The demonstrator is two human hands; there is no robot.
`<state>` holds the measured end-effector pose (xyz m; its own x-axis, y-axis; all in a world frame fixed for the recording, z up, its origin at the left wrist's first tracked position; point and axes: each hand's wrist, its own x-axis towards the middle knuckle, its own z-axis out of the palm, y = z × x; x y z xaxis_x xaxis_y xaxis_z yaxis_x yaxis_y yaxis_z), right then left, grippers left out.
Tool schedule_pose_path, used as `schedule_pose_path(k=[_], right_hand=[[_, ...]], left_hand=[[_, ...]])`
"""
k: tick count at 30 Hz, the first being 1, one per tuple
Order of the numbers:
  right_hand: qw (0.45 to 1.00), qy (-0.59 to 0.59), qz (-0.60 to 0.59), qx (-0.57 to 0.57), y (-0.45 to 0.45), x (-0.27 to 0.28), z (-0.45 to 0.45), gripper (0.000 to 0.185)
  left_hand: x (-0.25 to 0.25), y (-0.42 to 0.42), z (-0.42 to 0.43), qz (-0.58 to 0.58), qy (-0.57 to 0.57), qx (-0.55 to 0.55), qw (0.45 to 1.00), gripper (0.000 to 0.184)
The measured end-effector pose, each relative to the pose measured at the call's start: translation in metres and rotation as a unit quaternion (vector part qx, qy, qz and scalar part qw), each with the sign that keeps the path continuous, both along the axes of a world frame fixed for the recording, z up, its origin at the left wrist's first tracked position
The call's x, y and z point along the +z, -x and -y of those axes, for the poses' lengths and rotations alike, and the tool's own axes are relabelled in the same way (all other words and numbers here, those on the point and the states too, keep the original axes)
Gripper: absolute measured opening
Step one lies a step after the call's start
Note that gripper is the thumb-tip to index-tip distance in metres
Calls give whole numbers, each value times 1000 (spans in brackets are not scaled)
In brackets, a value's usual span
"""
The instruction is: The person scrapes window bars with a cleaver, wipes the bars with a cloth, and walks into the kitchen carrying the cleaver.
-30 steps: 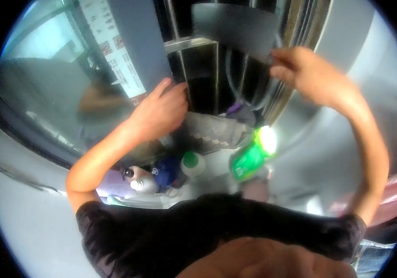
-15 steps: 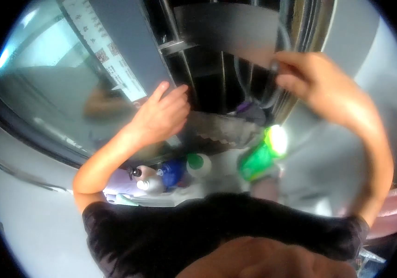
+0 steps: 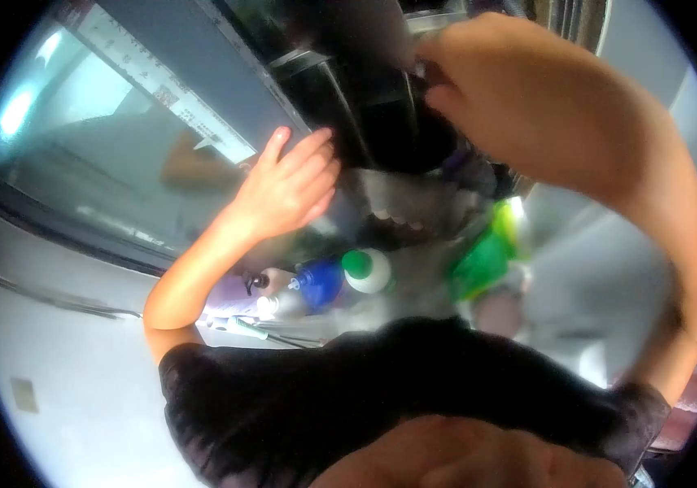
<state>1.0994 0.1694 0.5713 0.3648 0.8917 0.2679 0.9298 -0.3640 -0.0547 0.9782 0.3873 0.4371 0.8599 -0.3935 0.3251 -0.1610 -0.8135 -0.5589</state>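
My left hand point(image 3: 290, 183) rests against the inner edge of the sliding window frame point(image 3: 226, 77), its fingers apart and partly stretched out. A printed label strip point(image 3: 177, 93) runs along the glass beside that frame. Up and to the right, my right hand point(image 3: 478, 89) is closed in a pinch at the corner of a dark, flat sheet point(image 3: 356, 28). The sheet hangs in front of the window opening and is blurred, so its material is unclear. Window bars point(image 3: 340, 93) show behind it.
Below the window stand a blue pump bottle point(image 3: 321, 285), a white bottle with a green cap point(image 3: 367, 271), a black-topped pump bottle point(image 3: 271, 283) and a green and yellow package point(image 3: 487, 256). A toothbrush-like item point(image 3: 246, 328) lies near my chest.
My right hand has moved up and to the left with the dark sheet, which now partly leaves the top of view. The left hand stays at the frame; the view has shifted slightly.
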Motion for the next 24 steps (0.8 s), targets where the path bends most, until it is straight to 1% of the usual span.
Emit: schedule_pose_path(k=[1, 3, 4, 6, 7, 9, 11, 13, 14, 15, 16, 17, 18, 19, 21, 22, 23, 24], right_hand=[[996, -32, 25, 82, -21, -20, -7, 21], [962, -89, 89, 241, -64, -59, -20, 20], [934, -51, 226, 273, -62, -58, -27, 19], [886, -43, 337, 316, -58, -54, -27, 15], [885, -42, 340, 315, -57, -49, -25, 15], [960, -9, 219, 177, -57, -40, -19, 13], [949, -2, 242, 200, -57, -39, -16, 15], [958, -69, 216, 175, -48, -47, -14, 17], [954, -61, 206, 209, -49, -52, -18, 18], [955, -63, 204, 208, -56, -59, -24, 18], [948, -60, 192, 246, -62, -61, -32, 17], [965, -81, 82, 234, -65, -65, -32, 16], [968, -112, -28, 221, -64, -64, -33, 17], [969, -110, -25, 221, -59, -64, -24, 17], [963, -120, -177, 162, -50, -67, 2, 24], [951, -118, -252, 131, -46, -70, 14, 29], [928, -122, -328, 125, -46, -81, 24, 34], [920, -137, -349, 115, -46, -98, 33, 36]], left_hand=[[0, 0, -1, 1, -1, 0, 1000, 32], [0, 0, 0, 5, 2, -5, 1000, 31], [-2, 0, 0, 6, 0, -8, 1000, 31], [-1, 1, -1, -4, 10, 1, 1000, 32], [0, 1, -1, -1, 9, 0, 1000, 32], [-1, 1, 0, 0, 14, -4, 1000, 32], [-2, 1, -2, 0, 19, -2, 1000, 33], [-2, 1, -3, 0, 20, -1, 1000, 33], [-2, 1, -2, 0, 17, -3, 1000, 34], [-2, 2, -1, -1, 14, -7, 1000, 34], [-1, 2, -1, 2, 12, -8, 1000, 34], [-1, 2, -2, -2, 15, -11, 1000, 34], [-2, 3, -2, -8, 19, -12, 1000, 35], [-1, 3, -2, -5, 21, -13, 1000, 35], [-1, 4, -1, -6, 30, -22, 999, 34], [0, 5, -1, 0, 36, -20, 999, 34], [2, 5, -1, -6, 59, -31, 998, 33], [4, 6, -1, -11, 82, -42, 996, 33]])
